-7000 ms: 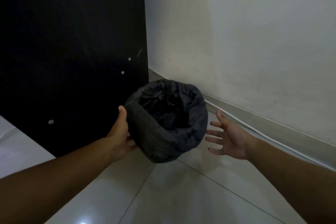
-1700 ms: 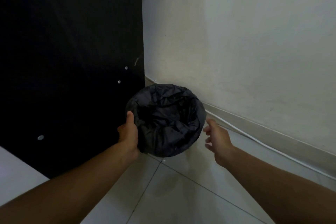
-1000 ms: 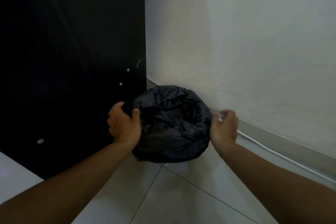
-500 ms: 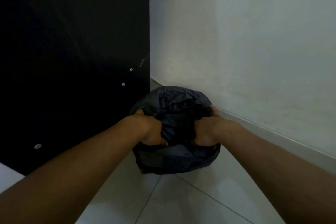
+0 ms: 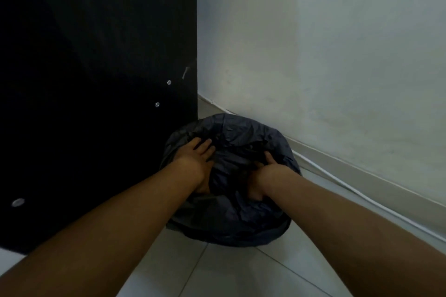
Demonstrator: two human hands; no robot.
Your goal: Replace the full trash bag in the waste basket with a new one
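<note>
— Where do we have the black trash bag (image 5: 241,142) right now?

— Over the waste basket (image 5: 231,231), which sits on the pale tiled floor (image 5: 217,270) in the corner, just beside the black panel (image 5: 96,79) on one side and near the light wall (image 5: 313,55) on the other. The plastic drapes over the rim and covers the basket's sides, so we see almost none of the basket itself.

— And our hands?

— Both are in the crumpled plastic across the mouth. Our left hand (image 5: 195,159) lies on the near-left part, fingers (image 5: 205,146) stretched forward and laid fairly flat on the plastic, thumb down along a fold. Whether it pinches anything we cannot tell. Our right hand (image 5: 263,176) is just beside it, curled, with a bunch of the bag gathered between thumb and fingers.

— What lies beyond the two grips?

— More wrinkled plastic, rising to the far rim. Past that, a white cable (image 5: 362,196) runs along the foot of the wall. To the left of our left hand the panel shows a few small silver screw heads (image 5: 157,104).
</note>
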